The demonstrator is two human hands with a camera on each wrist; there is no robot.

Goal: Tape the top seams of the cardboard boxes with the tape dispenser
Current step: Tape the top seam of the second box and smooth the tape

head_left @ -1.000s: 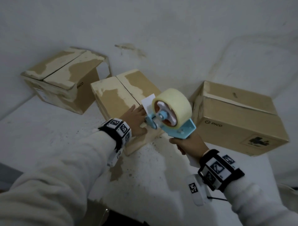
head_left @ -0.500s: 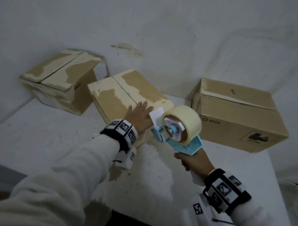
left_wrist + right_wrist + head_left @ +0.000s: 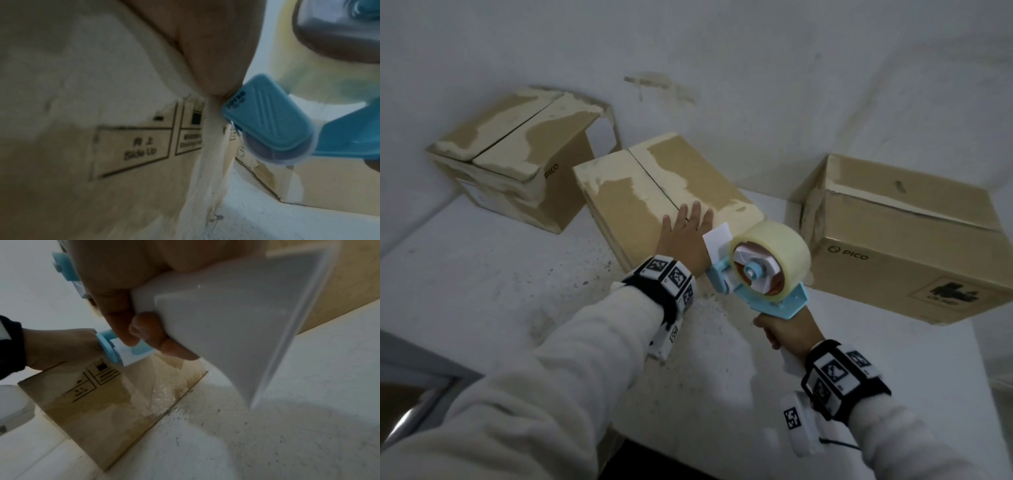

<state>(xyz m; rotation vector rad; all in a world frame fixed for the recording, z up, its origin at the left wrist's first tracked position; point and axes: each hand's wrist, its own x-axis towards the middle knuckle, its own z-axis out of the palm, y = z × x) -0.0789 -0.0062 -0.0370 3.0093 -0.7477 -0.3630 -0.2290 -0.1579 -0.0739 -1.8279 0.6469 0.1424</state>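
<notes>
Three worn cardboard boxes stand on a white table. My left hand [image 3: 686,236] lies flat, fingers straight, on the near end of the middle box [image 3: 654,192], beside its dark top seam. My right hand [image 3: 787,330] grips the handle of the blue tape dispenser [image 3: 763,274], which carries a fat roll of clear tape [image 3: 777,246]. The dispenser's front end sits at the middle box's near edge, right beside my left hand. In the right wrist view my fingers [image 3: 148,331] curl round the pale handle [image 3: 226,321].
A second box [image 3: 517,154] stands at the back left, its top seam showing and one flap torn. A third, larger box [image 3: 914,246] marked PICO sits at the right. The white table [image 3: 500,291] is speckled with dirt; a white wall rises behind the boxes.
My left hand slid further onto the middle box's top and spread flat. The dispenser came down and toward me, to the box's near edge.
</notes>
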